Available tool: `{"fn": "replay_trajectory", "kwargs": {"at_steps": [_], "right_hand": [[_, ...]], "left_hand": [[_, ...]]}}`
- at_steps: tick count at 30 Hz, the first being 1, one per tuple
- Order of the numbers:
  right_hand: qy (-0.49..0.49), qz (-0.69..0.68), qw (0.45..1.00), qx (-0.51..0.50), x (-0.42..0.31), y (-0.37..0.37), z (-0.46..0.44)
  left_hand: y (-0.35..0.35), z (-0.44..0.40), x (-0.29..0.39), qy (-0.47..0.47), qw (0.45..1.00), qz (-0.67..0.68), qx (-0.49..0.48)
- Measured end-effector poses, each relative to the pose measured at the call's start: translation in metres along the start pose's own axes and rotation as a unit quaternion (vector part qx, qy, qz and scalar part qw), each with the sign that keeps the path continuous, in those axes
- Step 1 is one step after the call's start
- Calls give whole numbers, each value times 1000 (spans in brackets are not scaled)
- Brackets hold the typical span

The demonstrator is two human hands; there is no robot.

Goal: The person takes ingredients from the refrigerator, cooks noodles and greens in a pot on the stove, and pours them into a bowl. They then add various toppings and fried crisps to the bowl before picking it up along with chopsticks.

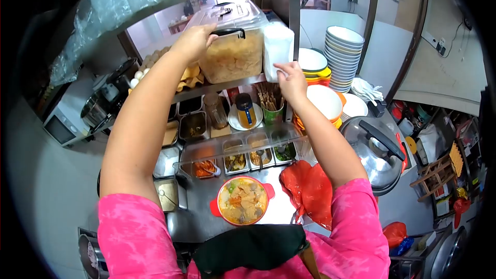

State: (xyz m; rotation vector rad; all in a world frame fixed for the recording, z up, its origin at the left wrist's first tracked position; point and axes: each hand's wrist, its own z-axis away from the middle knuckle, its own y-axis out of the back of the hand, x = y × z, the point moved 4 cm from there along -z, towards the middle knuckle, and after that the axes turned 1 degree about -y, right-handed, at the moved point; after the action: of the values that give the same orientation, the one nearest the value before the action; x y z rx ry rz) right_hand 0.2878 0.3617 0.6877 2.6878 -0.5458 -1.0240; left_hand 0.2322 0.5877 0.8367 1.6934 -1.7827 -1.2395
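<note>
My left hand (195, 42) is closed around the left end of a black handle (228, 32) on the front of a clear plastic container (231, 57). Pale yellow, flaky food fills the container under its clear lid. My right hand (292, 79) is at the lower right edge of a white plastic-wrapped pack (278, 46), index finger and thumb apart; whether it touches the pack I cannot tell. Below my arms, a red-handled pot (242, 201) of soup with pale chunks stands on the steel counter (196, 204).
A stack of bowls (344, 54) rises at the right, near a lidded steel pot (369, 144). Red plastic bags (310, 188) lie beside the soup. Behind a clear guard sit trays of toppings (261, 157). Chopsticks (269, 98) stand in a green holder under the shelf.
</note>
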Motion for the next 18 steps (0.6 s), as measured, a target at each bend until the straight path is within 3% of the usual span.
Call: {"fn": "replay_trajectory", "kwargs": {"at_steps": [2,3,6,12,15,18], "right_hand": [[45,65,997,-17,0,-14,-7],[55,101,993,-16,0,-17,-10],[63,198,978,15,2,-17,-23],[66,206,972,89,14,-19,-42],[-15,243,967,78,16,-23,-49],[-19,220,971,89,21,-33,-51]], "left_hand": [[10,-3,-3,109,985,115,-64],[5,-2,-9,112,982,150,-10],[4,-5,-8,120,980,157,-29],[5,-9,8,105,990,66,-64],[10,-4,27,123,986,-13,-114],[7,1,31,140,987,-15,-78]]}}
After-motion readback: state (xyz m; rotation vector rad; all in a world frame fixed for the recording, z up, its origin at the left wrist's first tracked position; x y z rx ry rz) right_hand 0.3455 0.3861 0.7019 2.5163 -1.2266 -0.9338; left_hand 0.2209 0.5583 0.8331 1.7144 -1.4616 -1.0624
